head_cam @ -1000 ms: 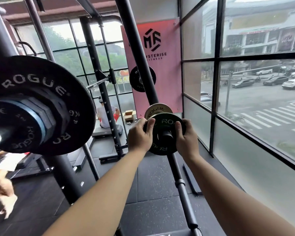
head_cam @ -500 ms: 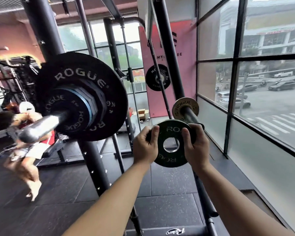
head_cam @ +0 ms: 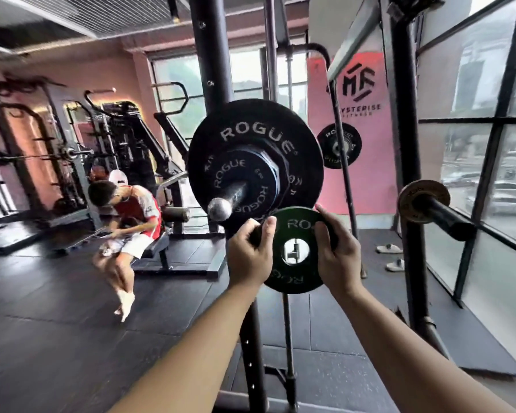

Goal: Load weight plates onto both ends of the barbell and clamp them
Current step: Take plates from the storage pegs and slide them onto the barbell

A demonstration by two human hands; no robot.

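Small green plate is grasped upright at its left and right edges by the left grip and the right grip, thumbs laid on its near face. It is held just below the barbell sleeve, to the right of its tip. A large black plate and a smaller plate are already loaded on the sleeve.

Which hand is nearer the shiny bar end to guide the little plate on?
Left, probably. The left hand and right hand both grip the small plate, but the left sits just below the barbell end. The right holds the plate's far edge.
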